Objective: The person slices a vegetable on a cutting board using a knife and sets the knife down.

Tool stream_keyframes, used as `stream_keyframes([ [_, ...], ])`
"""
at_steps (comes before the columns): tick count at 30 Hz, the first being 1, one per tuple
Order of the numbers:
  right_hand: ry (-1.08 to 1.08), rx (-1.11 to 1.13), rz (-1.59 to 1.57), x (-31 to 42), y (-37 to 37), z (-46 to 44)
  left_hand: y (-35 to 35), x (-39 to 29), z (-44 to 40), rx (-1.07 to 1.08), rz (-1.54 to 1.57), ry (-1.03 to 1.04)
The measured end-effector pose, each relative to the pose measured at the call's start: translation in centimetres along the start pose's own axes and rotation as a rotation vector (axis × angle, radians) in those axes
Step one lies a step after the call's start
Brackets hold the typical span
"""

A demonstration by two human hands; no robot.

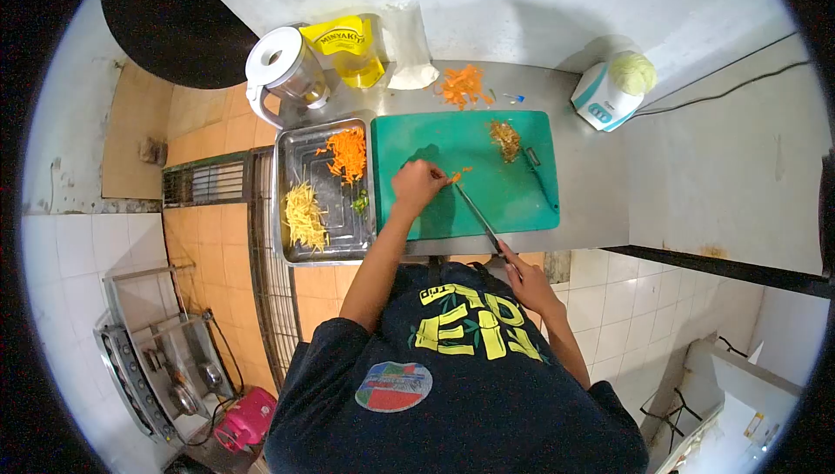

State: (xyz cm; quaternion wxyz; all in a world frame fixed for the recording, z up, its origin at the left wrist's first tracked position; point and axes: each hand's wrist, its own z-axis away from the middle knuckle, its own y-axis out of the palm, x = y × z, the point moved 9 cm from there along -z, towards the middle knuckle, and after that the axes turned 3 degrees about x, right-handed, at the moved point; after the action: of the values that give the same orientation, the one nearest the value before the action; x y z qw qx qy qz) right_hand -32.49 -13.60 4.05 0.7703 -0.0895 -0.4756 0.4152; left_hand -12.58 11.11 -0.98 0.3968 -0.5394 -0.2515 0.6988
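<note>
My right hand (525, 283) is closed around the handle of a long knife (477, 213), whose tip rests near small orange carrot pieces (461, 175) on the green cutting board (417, 217). Just left of those pieces, my left hand (418, 185) has its fingers pressed together at the carrot's edge, over the board. Chopped brown bits (504, 141) lie at the board's upper right, beside a dark green-handled tool (541, 180). A metal tray (329, 191) left of the board holds carrot strips (347, 155), pale yellow strips (303, 216) and small green pieces (360, 203).
Behind the board stand a blender jug (284, 70), a yellow oil pouch (352, 52), a white bag (410, 61) and carrot peelings (464, 85). A white blender base (603, 102) with a cabbage (632, 73) is at the back right. The counter's front edge (522, 242) is near my body.
</note>
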Motion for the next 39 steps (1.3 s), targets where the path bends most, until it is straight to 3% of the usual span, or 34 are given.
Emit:
stream_keyframes([
  [1, 0.035, 0.017, 0.007, -0.2, 0.0, 0.4, -0.2, 0.0, 0.1, 0.000, -0.026, -0.009],
  [4, -0.158, -0.207, -0.160, -1.0, 0.3, 0.3, -0.4, -0.2, 0.5, -0.026, -0.037, 0.001],
  [10, -0.174, -0.203, -0.035, -1.0, 2.2, -1.5, 0.1, 0.1, 0.0, -0.011, -0.010, 0.009],
  [11, -0.302, -0.298, -0.022, -0.8, 2.3, -1.7, 0.2, 0.2, 0.0, 0.001, -0.003, 0.010],
  [14, -0.175, -0.187, -0.051, -1.1, 2.5, -2.0, 0.3, 0.2, 0.2, -0.031, 0.004, 0.039],
  [24, -0.155, -0.132, -0.096, 0.6, 2.0, -2.2, 0.3, 0.6, 1.1, -0.098, 0.033, 0.054],
  [30, -0.087, -0.148, 0.010, 0.4, 3.1, -3.5, 0.0, 0.1, 1.3, -0.123, 0.092, 0.066],
  [33, -0.219, -0.256, 0.000, 0.6, 3.0, -1.8, -0.5, 0.1, 1.1, -0.091, 0.057, 0.047],
  [36, -0.035, -0.122, 0.075, -0.7, 3.1, -1.1, 0.0, 0.4, 0.8, -0.082, 0.054, 0.066],
  [39, -0.122, -0.185, -0.067, 0.2, 3.0, -1.5, 0.4, 0.9, 0.9, -0.094, 0.084, 0.105],
])
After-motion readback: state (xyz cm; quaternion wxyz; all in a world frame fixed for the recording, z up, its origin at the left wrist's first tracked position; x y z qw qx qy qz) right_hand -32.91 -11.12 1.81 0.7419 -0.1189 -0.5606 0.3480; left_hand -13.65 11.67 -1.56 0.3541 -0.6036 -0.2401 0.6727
